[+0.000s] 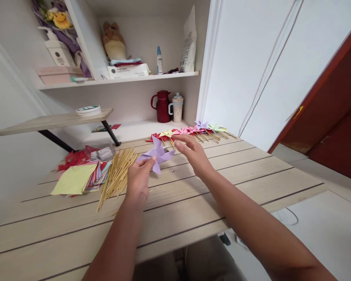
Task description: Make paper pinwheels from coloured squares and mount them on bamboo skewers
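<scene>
A purple paper pinwheel (159,154) is pinched by one blade between the thumb and fingers of my left hand (139,171), above the table. To its right, my right hand (193,153) is raised with its fingers stretched out, apart from the pinwheel and holding nothing that I can see. A tiny shiny piece (172,170) lies on the table just below the pinwheel. Beside my left hand is a loose pile of thin wooden sticks (118,169). Left of these, coloured paper squares (76,179) are stacked with a yellow one on top.
Several pinwheels on sticks (203,130) lie in a row at the back of the slatted table (175,218). Behind stand a dark red jug (163,107) and a beige cup (178,108). A small raised shelf (58,121) on black legs is at the left.
</scene>
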A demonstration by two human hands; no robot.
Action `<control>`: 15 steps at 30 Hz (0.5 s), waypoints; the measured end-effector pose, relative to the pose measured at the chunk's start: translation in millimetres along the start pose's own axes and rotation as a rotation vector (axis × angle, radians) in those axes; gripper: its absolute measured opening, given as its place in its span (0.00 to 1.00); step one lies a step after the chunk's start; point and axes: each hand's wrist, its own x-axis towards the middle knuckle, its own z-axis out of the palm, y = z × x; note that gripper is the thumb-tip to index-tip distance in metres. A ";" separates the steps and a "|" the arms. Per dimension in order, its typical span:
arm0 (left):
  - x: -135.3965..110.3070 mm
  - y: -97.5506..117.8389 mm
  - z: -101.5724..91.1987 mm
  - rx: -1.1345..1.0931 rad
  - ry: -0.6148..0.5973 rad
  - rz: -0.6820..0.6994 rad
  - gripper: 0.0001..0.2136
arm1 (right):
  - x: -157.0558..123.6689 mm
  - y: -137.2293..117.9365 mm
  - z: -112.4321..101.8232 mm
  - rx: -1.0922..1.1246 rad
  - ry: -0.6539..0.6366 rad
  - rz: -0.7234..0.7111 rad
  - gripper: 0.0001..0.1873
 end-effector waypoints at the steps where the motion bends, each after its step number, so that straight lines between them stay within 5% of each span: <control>1: -0.8 -0.3 0.3 0.013 -0.011 -0.003 0.14 | -0.2 0.1 0.2 0.023 -0.067 0.039 0.23; 4: -3.1 -0.4 1.0 0.051 -0.041 -0.013 0.14 | -2.6 -0.7 4.7 0.048 -0.246 0.109 0.31; 8: -4.2 -0.1 0.9 0.094 -0.074 -0.016 0.13 | -5.9 -1.4 12.7 0.058 -0.385 0.180 0.21; 15: -6.1 -0.3 2.6 0.162 -0.067 -0.004 0.12 | -6.8 3.5 15.3 0.130 -0.279 0.301 0.12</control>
